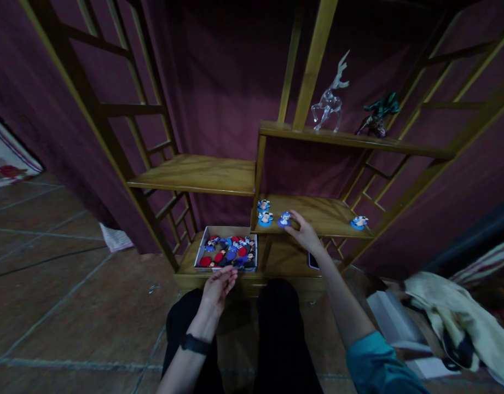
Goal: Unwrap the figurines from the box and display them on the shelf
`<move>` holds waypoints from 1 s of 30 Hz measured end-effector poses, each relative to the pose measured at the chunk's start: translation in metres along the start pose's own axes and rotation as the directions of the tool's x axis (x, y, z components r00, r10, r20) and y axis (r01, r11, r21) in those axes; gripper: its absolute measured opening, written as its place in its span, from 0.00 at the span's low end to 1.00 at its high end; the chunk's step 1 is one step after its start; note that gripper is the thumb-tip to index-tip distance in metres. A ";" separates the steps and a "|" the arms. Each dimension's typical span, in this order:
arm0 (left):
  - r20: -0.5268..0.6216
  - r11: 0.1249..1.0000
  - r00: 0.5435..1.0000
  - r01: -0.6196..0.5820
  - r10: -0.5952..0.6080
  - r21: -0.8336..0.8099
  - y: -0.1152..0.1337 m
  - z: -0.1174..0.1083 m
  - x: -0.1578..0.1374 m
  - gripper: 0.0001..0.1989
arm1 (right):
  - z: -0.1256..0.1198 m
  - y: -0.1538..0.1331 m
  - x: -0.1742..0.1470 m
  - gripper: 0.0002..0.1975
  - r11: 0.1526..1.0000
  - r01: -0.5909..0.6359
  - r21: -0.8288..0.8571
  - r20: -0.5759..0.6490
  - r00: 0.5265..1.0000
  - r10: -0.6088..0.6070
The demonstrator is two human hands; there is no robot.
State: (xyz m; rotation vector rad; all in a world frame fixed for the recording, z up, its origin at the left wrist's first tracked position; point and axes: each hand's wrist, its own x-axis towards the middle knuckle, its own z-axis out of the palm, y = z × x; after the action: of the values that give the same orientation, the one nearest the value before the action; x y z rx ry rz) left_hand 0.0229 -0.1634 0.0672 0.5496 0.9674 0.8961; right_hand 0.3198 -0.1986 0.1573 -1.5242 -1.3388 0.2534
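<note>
Your right hand (306, 235) grips 1 purple figurine (284, 220) on the shelf (317, 214) right of the box (222, 230); 3 blue figurines (265, 219) there too. Your left hand (216, 288): fingers bunched at box front, can't tell if holding anything.

Teal sleeve (381, 362), black wristband (195, 345), dark trousers (281, 331)

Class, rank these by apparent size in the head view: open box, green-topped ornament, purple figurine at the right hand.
1. Open box
2. Green-topped ornament
3. Purple figurine
</note>
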 end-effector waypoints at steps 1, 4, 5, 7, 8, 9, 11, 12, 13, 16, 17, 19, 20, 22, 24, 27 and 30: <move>-0.009 1.000 1.000 -0.008 0.008 -0.002 0.003 -0.004 0.003 0.10 | 0.002 -0.004 -0.009 0.28 1.000 0.012 0.018 -0.080 0.997 -0.011; -0.044 0.999 0.998 -0.038 0.038 -0.013 0.014 -0.015 0.015 0.09 | 0.016 -0.015 -0.046 0.18 0.998 0.045 0.033 -0.318 0.947 -0.032; -0.057 0.999 0.997 -0.051 0.050 -0.016 0.018 -0.018 0.021 0.09 | 0.025 -0.018 -0.060 0.16 0.999 0.046 0.025 -0.351 0.936 -0.035; -0.081 0.997 0.994 -0.081 0.079 -0.019 0.027 -0.025 0.033 0.09 | 0.046 -0.019 -0.086 0.12 0.999 0.037 0.027 -0.287 0.958 -0.028; -0.090 0.995 0.991 -0.096 0.094 -0.022 0.032 -0.029 0.041 0.09 | 0.059 -0.019 -0.097 0.11 0.999 0.023 0.037 -0.218 0.976 -0.014; -0.100 0.993 0.989 -0.112 0.109 -0.026 0.037 -0.032 0.049 0.09 | 0.072 -0.017 -0.106 0.11 0.999 0.007 0.052 -0.146 0.989 0.001; -0.122 0.989 0.983 -0.143 0.138 -0.037 0.046 -0.038 0.068 0.09 | 0.100 -0.012 -0.116 0.12 0.996 -0.019 0.083 0.009 1.000 0.018; -0.135 0.986 0.979 -0.161 0.155 -0.040 0.050 -0.041 0.078 0.09 | 0.113 -0.008 -0.118 0.12 0.995 -0.020 0.096 0.076 0.997 0.012; -0.145 0.983 0.974 -0.182 0.174 -0.041 0.054 -0.044 0.088 0.09 | 0.125 -0.004 -0.116 0.13 0.994 -0.023 0.110 0.124 0.992 0.009; -0.150 0.967 0.957 -0.255 0.249 -0.020 0.065 -0.049 0.117 0.09 | 0.160 0.010 -0.102 0.13 0.989 -0.042 0.144 0.177 0.984 0.016; -0.139 0.962 0.953 -0.272 0.268 -0.010 0.068 -0.050 0.126 0.09 | 0.171 0.016 -0.094 0.13 0.987 -0.054 0.153 0.182 0.983 0.025; -0.102 0.959 0.954 -0.282 0.281 0.006 0.071 -0.051 0.143 0.10 | 0.192 0.028 -0.078 0.13 0.984 -0.085 0.156 0.205 0.977 0.051; -0.089 0.960 0.956 -0.279 0.279 0.012 0.071 -0.051 0.151 0.10 | 0.202 0.035 -0.070 0.14 0.984 -0.102 0.148 0.220 0.973 0.067; -0.087 0.962 0.958 -0.270 0.272 0.026 0.071 -0.053 0.166 0.10 | 0.221 0.048 -0.056 0.14 0.985 -0.132 0.113 0.253 0.962 0.100; -0.120 0.967 0.960 -0.250 0.253 0.044 0.072 -0.055 0.179 0.09 | 0.236 0.061 -0.044 0.14 0.985 -0.158 0.065 0.284 0.949 0.134; -0.133 0.972 0.963 -0.226 0.233 0.065 0.078 -0.059 0.195 0.09 | 0.251 0.079 -0.029 0.14 0.975 -0.221 0.006 0.320 0.924 0.208; -0.059 0.949 0.949 -0.305 0.310 0.080 0.087 -0.060 0.204 0.10 | 0.259 0.094 -0.018 0.14 0.958 -0.288 -0.007 0.279 0.919 0.278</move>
State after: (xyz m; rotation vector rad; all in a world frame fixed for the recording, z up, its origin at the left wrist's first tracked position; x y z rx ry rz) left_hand -0.0097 0.0566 0.0083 0.7469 0.9957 1.1703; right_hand 0.1841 -0.0565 -0.0360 -1.6982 -1.3147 0.6928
